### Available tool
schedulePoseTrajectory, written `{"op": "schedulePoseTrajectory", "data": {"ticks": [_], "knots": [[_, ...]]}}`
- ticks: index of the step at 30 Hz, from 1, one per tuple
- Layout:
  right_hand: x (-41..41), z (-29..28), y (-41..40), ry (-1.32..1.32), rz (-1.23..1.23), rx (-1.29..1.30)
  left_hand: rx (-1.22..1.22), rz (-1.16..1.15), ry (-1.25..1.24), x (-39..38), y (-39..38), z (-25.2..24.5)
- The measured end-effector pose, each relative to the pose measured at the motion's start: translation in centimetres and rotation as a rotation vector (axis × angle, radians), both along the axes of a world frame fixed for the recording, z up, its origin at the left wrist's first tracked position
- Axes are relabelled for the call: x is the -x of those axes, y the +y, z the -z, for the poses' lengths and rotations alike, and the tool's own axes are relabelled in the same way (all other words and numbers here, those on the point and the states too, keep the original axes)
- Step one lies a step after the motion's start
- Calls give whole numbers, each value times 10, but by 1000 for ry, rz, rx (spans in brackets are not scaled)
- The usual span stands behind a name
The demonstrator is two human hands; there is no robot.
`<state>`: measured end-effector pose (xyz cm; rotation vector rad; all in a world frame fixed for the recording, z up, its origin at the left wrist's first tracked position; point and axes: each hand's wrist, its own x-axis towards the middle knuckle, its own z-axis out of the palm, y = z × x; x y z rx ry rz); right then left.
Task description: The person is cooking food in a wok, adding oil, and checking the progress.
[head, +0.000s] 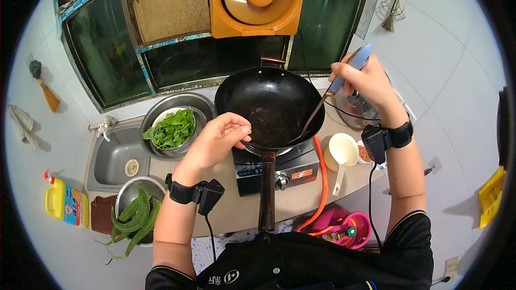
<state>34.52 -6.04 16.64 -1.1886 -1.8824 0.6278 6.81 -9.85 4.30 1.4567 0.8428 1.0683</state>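
Note:
A black wok (270,104) with a dark wooden handle stands on a portable gas stove (298,169). My right hand (356,76) grips the blue handle of a metal spatula (316,114), whose lower end rests inside the wok at its right side. Over the wok's left rim is my left hand (225,135), its thumb and fingertips close together; whether something small is pinched between them, I cannot tell. Behind that hand, leafy greens (173,129) fill a white bowl set in a metal basin (147,129).
Right of the stove are a cream ladle (342,149), a small cup of peanuts (364,153) and a glass lid (352,108). An orange hose (321,181) runs down the counter front. A sink (117,157) and a metal bowl (135,183) with ridged green gourds (135,217) lie left.

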Motion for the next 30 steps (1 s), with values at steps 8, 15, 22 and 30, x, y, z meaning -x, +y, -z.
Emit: {"op": "schedulePoseTrajectory", "data": {"ticks": [8,15,22,30], "knots": [[-5,2,-2,-11,37,-1,-2,3,-6,0,2,2],[10,15,9,9,-88,-10,20,6,27,-6,-3,-2],[7,0,5,-50,-56,-20,-2,-5,-8,-2,-6,0],[-5,24,-4,-42,21,-43,6,-31,-29,4,-6,2]]}}
